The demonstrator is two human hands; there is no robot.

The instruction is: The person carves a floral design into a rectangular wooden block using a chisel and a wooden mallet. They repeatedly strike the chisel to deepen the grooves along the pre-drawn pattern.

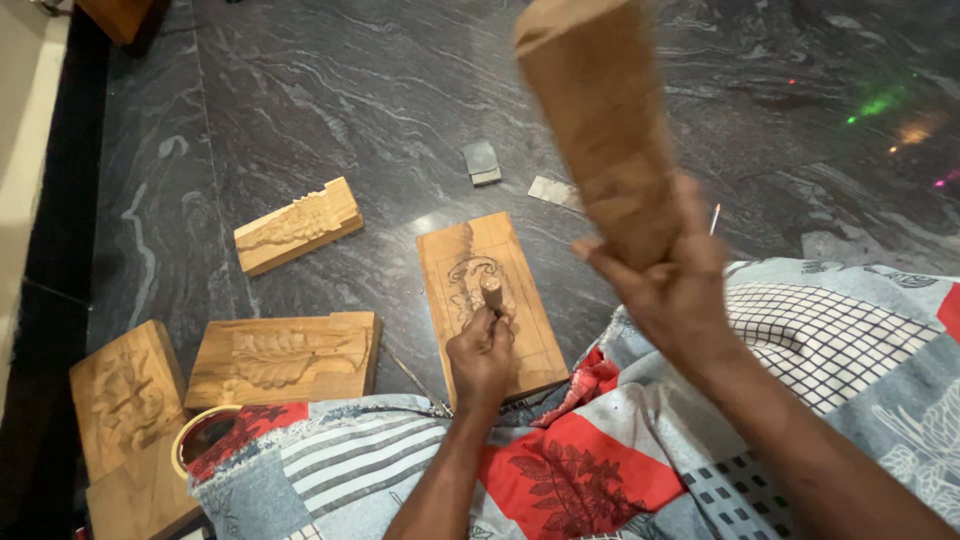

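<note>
Head view. My left hand (482, 352) is closed around a chisel (492, 292); only its wooden handle end shows above my fist, the blade is hidden. The chisel stands nearly upright on a panel (525, 330), a wooden board lying flat on the dark stone floor (330, 90) just beyond my lap. A scroll motif is partly carved in the far half of the panel, and the chisel meets the wood at the near edge of that motif.

My right hand (672, 290) is clenched on the narrow end of a mallet (600, 110), a heavy wooden club. It is raised above the panel, tilted slightly left, thick end up and blurred.

A patterned cloth (830, 340) in red, grey and white covers my legs across the near edge; the near end of the panel touches it.

Left of the panel lie three more carved blocks: one far-left block (298, 226) set at an angle, one leaf block (285, 358) near the cloth, one corner block (125, 395) at the left edge. A roll of tape (190, 430) sits beside the cloth. Far of the panel lie a small grey stone (482, 162) and a scrap of paper (552, 190), close together.
</note>
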